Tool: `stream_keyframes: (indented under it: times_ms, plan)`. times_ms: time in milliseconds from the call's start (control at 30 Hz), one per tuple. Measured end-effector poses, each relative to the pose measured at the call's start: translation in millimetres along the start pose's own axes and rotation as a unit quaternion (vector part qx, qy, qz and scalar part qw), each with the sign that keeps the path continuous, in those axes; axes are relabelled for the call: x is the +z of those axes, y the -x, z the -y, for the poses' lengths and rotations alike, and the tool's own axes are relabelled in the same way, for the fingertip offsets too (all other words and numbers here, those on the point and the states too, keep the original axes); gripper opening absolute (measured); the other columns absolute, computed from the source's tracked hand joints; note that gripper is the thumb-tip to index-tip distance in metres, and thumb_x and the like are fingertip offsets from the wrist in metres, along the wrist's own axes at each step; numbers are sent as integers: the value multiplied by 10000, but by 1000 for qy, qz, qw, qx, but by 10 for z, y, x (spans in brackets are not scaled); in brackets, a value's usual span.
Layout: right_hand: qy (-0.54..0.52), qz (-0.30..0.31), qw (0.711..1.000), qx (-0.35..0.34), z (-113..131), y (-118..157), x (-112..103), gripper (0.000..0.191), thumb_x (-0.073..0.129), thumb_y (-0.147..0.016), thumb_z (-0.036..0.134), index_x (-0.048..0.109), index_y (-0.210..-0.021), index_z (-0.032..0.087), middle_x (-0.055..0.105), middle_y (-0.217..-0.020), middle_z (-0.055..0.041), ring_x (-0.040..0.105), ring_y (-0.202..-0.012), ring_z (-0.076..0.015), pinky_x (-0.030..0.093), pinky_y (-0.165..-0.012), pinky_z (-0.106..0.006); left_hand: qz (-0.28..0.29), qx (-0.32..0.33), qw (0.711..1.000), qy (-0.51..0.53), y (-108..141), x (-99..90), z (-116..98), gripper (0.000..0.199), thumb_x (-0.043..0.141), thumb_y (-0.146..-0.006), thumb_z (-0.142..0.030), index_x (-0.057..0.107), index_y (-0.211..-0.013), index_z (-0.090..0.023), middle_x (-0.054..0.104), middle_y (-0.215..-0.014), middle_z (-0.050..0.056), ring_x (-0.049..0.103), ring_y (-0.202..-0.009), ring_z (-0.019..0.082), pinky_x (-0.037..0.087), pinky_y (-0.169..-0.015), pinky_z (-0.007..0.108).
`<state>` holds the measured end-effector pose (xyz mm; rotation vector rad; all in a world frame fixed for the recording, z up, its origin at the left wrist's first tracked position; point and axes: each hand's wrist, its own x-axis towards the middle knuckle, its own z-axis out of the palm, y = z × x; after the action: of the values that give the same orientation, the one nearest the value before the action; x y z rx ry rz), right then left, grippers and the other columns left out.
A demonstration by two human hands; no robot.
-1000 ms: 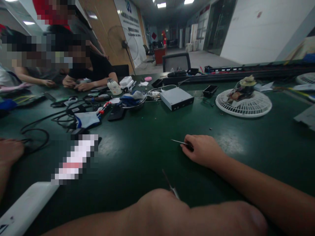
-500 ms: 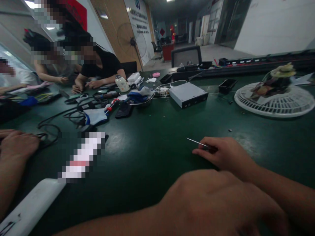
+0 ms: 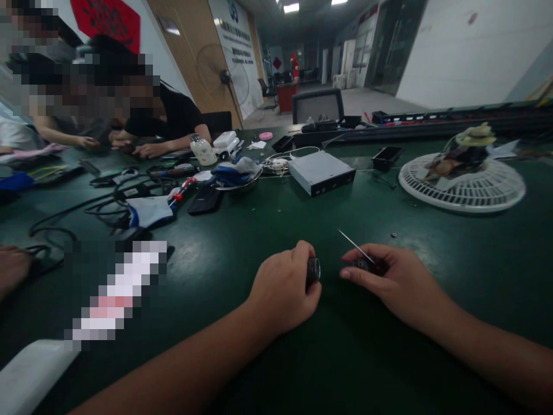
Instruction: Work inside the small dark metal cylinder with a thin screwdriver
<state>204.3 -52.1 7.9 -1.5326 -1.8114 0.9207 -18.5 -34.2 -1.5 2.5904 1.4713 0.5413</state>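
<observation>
My left hand (image 3: 285,288) is wrapped round a short black cylinder (image 3: 314,270), whose round end with a lighter rim faces right. Across a small gap, my right hand (image 3: 397,276) is closed on a thin metal shaft (image 3: 356,248) that points up and to the left. A small dark round part (image 3: 361,264) also shows between its thumb and fingers. The palm hides the other end of the shaft, so its kind is unclear. Both hands are just above the dark green table (image 3: 242,242).
Beyond the hands stand a grey box-shaped drive (image 3: 322,172) and a white fan grille (image 3: 462,199) with parts on it. A small nut (image 3: 393,235) lies near my right hand. Cables, gloves and a phone (image 3: 205,200) lie left; co-workers sit there.
My left hand has moved from the near right foreground, in front of my right forearm, to the middle, where the black cylinder now shows in it. The right hand's shaft points more steeply upward.
</observation>
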Motion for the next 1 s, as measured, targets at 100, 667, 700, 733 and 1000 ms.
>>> stream_keyframes:
  times_ms: [100,667,700,733,1000]
  plan:
    - [19,-6,999,-38,8,62,43,249,719,-867,349,770,-1091,254,730,-806,-19,621,-616,-153,467,-528,-273,-7,4,999,40,21,41,22,349,606,-758,-232,504,-1088,-183,660,-872,54,634,-752,204,472,-627,312]
    - [-49,-54,997,-30,-38,58,27,221,760,-841,414,775,-995,256,710,-756,-9,581,-569,-136,421,-474,-254,-36,37,982,182,-27,-31,40,253,739,-794,-212,596,-1002,-190,697,-913,19,655,-800,153,502,-655,271]
    - [-53,-53,997,-23,-36,60,26,216,768,-831,411,778,-981,256,694,-712,-2,565,-544,-133,410,-458,-251,-35,41,982,183,-26,-34,40,260,748,-798,-222,608,-1014,-189,705,-927,23,660,-815,156,507,-663,274]
    - [-55,-50,997,-18,-34,64,26,198,768,-830,401,781,-965,257,682,-680,3,555,-529,-131,405,-450,-250,-33,44,981,184,-26,-37,38,265,754,-802,-233,619,-1025,-189,711,-940,26,666,-830,160,514,-673,278]
    - [-29,-29,992,-118,-3,111,26,141,675,-910,298,803,-967,291,746,-1018,-47,684,-806,-176,537,-641,-293,-32,96,976,192,-19,-30,49,268,755,-839,-300,658,-1059,-182,730,-962,35,671,-849,166,542,-739,313]
